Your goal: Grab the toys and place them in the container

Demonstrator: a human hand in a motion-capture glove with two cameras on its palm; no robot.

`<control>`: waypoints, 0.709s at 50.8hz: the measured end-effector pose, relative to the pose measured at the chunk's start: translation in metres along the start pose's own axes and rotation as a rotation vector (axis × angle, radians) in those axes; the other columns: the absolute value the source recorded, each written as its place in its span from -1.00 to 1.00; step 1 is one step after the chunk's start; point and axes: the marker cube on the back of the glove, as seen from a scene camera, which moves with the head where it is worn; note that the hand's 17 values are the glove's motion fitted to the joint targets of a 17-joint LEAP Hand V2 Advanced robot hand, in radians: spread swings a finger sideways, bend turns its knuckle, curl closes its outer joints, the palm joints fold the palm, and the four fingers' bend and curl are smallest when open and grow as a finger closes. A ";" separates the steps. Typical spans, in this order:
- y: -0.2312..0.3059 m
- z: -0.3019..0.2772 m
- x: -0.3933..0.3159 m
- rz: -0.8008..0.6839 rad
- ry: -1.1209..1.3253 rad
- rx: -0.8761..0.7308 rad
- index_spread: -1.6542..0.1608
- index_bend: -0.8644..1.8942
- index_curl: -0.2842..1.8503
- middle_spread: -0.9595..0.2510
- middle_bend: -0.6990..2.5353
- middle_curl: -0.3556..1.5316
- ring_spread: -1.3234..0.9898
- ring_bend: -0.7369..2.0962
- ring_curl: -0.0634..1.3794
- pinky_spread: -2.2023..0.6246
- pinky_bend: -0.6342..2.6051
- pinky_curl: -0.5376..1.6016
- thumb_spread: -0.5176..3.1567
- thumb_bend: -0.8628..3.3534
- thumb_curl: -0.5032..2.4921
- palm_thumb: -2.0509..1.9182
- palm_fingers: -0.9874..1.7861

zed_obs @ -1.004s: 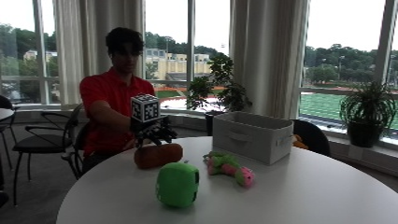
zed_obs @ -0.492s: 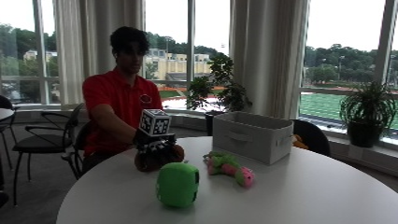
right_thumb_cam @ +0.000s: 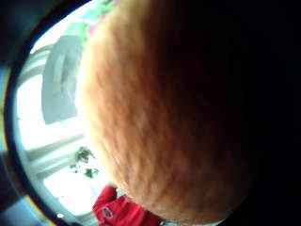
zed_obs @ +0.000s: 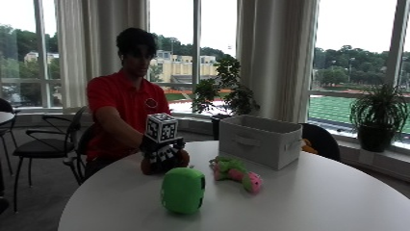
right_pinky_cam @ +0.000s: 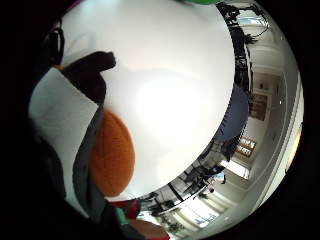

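On the round white table (zed_obs: 320, 202), my gloved right hand (zed_obs: 164, 150) sits on top of a brown-orange plush toy (zed_obs: 148, 166), its fingers curled down over the toy's front. That toy's orange fur (right_thumb_cam: 164, 117) fills the thumb side palm view. Its white, black and orange patches (right_pinky_cam: 112, 155) show in the little finger side palm view, lying on the table (right_pinky_cam: 175, 90). A green plush toy (zed_obs: 183, 189) stands nearer the table's front edge. A pink and green plush (zed_obs: 236, 172) lies to its right. The grey fabric container (zed_obs: 259, 140) stands open behind them.
Another small toy (zed_obs: 309, 146) peeks out behind the container. A chair (zed_obs: 38, 144) stands left of the person, and potted plants (zed_obs: 378, 118) line the window sill. The container (right_thumb_cam: 61, 84) also shows in the thumb side palm view.
My hand has come down from above the brown-orange toy onto it and closed over it. The other toys and the container have not moved.
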 end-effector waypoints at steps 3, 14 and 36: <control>0.001 -0.001 -0.003 -0.008 0.004 0.012 0.32 -0.27 -0.62 -0.12 -0.15 -0.13 -0.26 0.30 -0.21 0.36 -0.03 -0.17 -0.08 -0.55 -0.39 0.23 0.24; 0.012 -0.014 -0.014 -0.017 -0.038 0.042 0.31 -0.15 -0.54 -0.18 -0.13 -0.04 -0.27 0.33 -0.13 0.31 0.08 -0.08 -0.25 -0.50 -0.26 0.39 0.41; 0.017 -0.161 -0.073 -0.068 -0.093 0.199 0.28 -0.04 -0.40 -0.20 -0.08 0.19 -0.27 0.39 -0.02 0.29 0.09 -0.02 -0.42 -0.51 -0.14 0.42 0.36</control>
